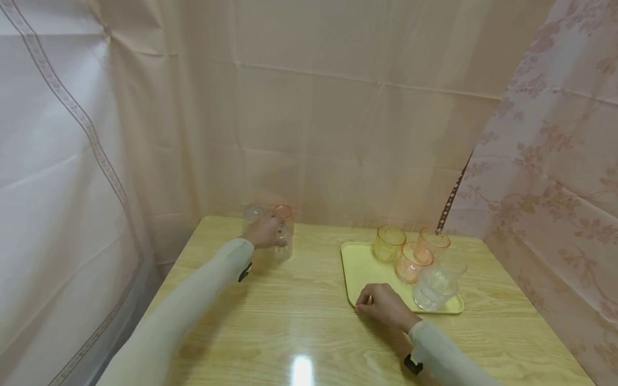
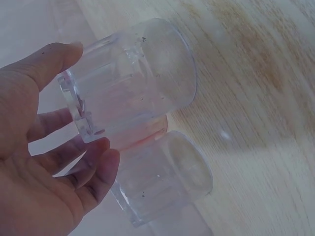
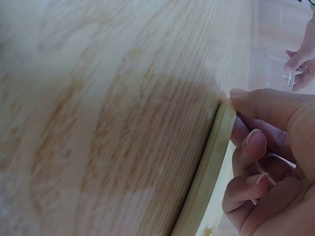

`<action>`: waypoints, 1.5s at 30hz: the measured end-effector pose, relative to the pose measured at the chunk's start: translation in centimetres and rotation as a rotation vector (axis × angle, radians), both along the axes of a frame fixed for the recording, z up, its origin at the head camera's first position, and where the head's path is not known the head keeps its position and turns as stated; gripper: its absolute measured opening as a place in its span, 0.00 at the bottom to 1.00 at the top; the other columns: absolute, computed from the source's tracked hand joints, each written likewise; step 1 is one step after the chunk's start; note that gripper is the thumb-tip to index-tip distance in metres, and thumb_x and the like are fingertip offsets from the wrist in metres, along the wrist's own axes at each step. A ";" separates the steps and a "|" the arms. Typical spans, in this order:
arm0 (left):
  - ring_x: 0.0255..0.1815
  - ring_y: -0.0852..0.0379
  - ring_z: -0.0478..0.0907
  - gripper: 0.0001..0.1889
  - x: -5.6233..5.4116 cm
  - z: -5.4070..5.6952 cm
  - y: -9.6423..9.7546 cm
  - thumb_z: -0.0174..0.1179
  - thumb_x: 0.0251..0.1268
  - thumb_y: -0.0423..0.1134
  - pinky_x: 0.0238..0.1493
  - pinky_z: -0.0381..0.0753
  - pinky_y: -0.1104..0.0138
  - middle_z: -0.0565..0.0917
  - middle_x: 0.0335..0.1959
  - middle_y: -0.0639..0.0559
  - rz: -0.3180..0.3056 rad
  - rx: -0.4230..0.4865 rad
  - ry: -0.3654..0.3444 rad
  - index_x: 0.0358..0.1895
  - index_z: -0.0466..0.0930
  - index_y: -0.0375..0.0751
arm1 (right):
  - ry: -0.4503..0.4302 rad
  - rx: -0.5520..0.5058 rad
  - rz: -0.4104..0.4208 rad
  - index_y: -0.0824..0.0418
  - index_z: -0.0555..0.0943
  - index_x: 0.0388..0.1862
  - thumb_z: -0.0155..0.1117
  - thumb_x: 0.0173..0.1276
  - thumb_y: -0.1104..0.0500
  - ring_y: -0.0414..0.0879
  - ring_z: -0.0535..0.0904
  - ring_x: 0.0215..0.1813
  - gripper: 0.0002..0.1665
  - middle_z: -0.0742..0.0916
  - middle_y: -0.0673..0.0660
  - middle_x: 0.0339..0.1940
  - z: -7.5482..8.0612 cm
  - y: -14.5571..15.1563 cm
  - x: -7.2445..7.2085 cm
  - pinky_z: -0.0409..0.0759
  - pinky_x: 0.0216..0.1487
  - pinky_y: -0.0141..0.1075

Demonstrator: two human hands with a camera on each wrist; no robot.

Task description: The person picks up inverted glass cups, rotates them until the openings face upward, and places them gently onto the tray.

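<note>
— What is done by the left hand point(image 1: 263, 231)?
— A clear, round, glass-like cup point(image 2: 133, 78) is grasped by its fingers at the far left of the pale wooden tabletop point(image 1: 251, 332), beside an orange transparent cup point(image 1: 286, 213).
— And by the right hand point(image 1: 384, 306)?
— The rim of the rectangular yellow tray point(image 1: 359, 271) is pinched by the fingers; yellow, orange and clear round cups point(image 1: 389, 246) are placed there.
— Which step is in hand?
— Probably the picking up of the clear cup. Next, a steady grasp seems to be needed, so its neighbour is not knocked.
</note>
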State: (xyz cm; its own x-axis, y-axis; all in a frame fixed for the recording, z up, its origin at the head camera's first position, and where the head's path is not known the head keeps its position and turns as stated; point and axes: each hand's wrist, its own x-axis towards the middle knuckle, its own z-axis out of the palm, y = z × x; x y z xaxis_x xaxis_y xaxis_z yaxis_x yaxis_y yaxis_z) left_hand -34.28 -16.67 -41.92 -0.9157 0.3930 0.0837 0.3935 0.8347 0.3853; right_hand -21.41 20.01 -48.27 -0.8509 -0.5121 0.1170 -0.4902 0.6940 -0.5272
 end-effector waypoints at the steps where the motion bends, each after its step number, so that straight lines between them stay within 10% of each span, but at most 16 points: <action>1: 0.68 0.38 0.72 0.31 0.1 0.1 0.0 0.78 0.57 0.44 0.62 0.76 0.47 0.77 0.66 0.39 -0.001 0.000 -0.007 0.62 0.80 0.38 | -0.001 0.002 -0.002 0.51 0.87 0.28 0.76 0.64 0.62 0.31 0.74 0.28 0.08 0.84 0.39 0.28 0.0 0.0 0.0 0.75 0.30 0.31; 20: 0.48 0.50 0.82 0.24 0.4 0.3 0.1 0.76 0.59 0.44 0.51 0.82 0.55 0.83 0.58 0.43 -0.022 -0.021 -0.025 0.54 0.82 0.37 | 0.002 0.008 -0.007 0.51 0.87 0.27 0.77 0.63 0.61 0.31 0.73 0.28 0.08 0.83 0.39 0.26 0.0 -0.1 0.1 0.74 0.29 0.30; 34: 0.53 0.48 0.84 0.24 0.4 -0.2 0.3 0.78 0.55 0.44 0.53 0.83 0.57 0.84 0.58 0.43 -0.036 0.006 -0.038 0.53 0.84 0.37 | 0.000 0.006 0.019 0.51 0.87 0.27 0.77 0.63 0.60 0.31 0.74 0.29 0.07 0.84 0.39 0.27 -0.3 -0.2 0.0 0.75 0.30 0.30; 45: 0.46 0.52 0.82 0.21 1.0 0.4 1.1 0.79 0.51 0.48 0.49 0.82 0.62 0.85 0.42 0.52 -0.094 -0.080 0.119 0.41 0.85 0.39 | 0.015 -0.004 0.014 0.52 0.87 0.27 0.77 0.63 0.61 0.31 0.74 0.28 0.07 0.84 0.40 0.27 0.3 -0.2 0.1 0.74 0.30 0.30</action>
State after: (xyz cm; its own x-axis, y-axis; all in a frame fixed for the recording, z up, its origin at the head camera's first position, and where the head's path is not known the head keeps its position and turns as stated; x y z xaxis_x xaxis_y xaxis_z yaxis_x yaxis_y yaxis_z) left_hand -33.29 -15.55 -41.51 -0.8600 0.4865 0.1539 0.5102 0.8182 0.2649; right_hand -21.28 19.82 -48.00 -0.8420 -0.5231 0.1320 -0.5076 0.6851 -0.5225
